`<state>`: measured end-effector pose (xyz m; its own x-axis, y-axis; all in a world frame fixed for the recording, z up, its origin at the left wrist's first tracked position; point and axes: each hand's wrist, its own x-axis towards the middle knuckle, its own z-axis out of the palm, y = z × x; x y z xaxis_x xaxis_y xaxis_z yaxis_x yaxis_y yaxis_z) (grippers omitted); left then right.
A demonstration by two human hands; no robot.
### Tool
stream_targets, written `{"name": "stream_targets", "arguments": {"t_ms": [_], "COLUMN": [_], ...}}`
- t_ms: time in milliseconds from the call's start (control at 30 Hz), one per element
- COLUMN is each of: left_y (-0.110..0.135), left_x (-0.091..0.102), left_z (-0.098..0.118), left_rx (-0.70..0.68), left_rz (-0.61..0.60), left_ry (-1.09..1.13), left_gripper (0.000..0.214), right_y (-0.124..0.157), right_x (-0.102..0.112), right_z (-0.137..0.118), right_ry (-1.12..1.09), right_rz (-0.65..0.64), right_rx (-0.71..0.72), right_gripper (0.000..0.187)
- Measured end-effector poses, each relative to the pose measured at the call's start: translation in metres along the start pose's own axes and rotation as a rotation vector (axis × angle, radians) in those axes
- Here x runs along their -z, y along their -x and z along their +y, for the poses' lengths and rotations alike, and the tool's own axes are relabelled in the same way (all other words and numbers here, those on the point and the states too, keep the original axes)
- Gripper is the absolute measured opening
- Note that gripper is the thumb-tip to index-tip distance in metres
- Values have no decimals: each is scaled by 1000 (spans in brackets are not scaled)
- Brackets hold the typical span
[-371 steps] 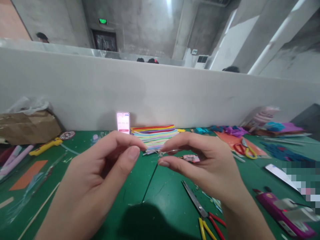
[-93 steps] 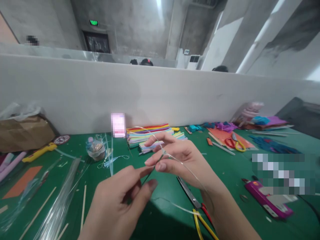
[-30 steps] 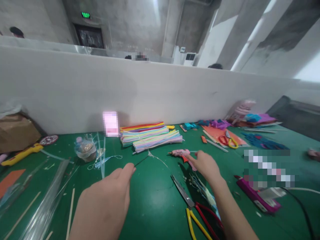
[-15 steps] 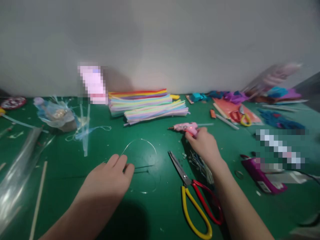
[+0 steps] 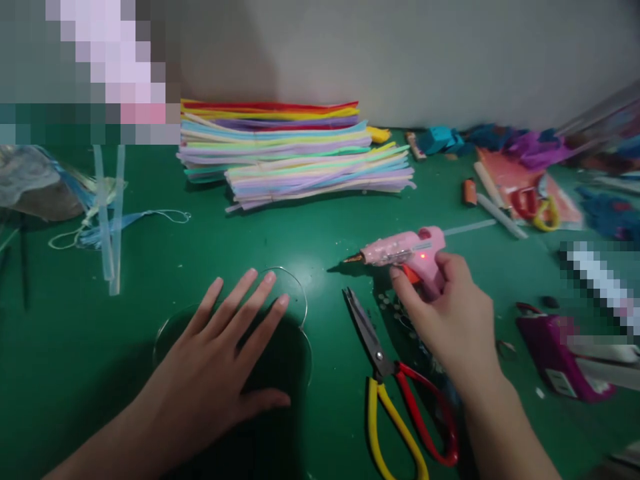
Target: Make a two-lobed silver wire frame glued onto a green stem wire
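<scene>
My right hand [image 5: 450, 313] grips the handle of a pink glue gun [image 5: 400, 248], whose nozzle points left and whose small red light is lit. A clear glue stick [image 5: 470, 228] sticks out of its back end. Over a thin bent wire [image 5: 305, 300] on the green table, my left hand [image 5: 220, 347] is spread with its fingers apart. The hand hides part of the wire, and I cannot tell whether it presses on it. Between the hands lie scissors [image 5: 383, 367] with one yellow and one red handle, blades slightly parted.
Bundles of pastel pipe cleaners [image 5: 300, 160] lie along the wall. At left are a blue tassel [image 5: 107, 230] and two clear glue sticks [image 5: 116, 233]. Smaller scissors [image 5: 535, 203], an orange lighter [image 5: 469, 192] and a purple pack [image 5: 560, 357] lie at right.
My left hand has gone from curled around the wire to spread over it. My right hand now has the glue gun's handle more fully in its grip. The view has shifted closer.
</scene>
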<state>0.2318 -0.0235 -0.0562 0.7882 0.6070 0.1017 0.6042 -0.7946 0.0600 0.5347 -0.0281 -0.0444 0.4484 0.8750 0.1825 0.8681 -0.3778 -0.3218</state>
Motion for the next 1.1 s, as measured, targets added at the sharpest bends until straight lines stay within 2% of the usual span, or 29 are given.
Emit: {"name": "stream_targets", "arguments": {"t_ms": [100, 367, 567, 900, 1100], "left_y": [1, 1, 0, 2, 1], "left_x": [-5, -8, -8, -7, -7], "left_z": [-1, -1, 1, 1, 1], "left_rx": [36, 95, 100, 110, 104], "left_rz": [-36, -75, -105, -96, -97], "left_ry": [25, 90, 109, 132, 140], "left_gripper": [102, 92, 91, 87, 86], "right_y": [5, 41, 48, 47, 49], "right_x": [0, 0, 0, 0, -1], "right_z": [0, -6, -9, -2, 0], "right_ry": [-5, -34, -63, -41, -53], "right_rz": [28, 52, 91, 122, 117], "right_rx": [43, 336, 463, 579, 583], "right_gripper": [47, 26, 19, 23, 26]}}
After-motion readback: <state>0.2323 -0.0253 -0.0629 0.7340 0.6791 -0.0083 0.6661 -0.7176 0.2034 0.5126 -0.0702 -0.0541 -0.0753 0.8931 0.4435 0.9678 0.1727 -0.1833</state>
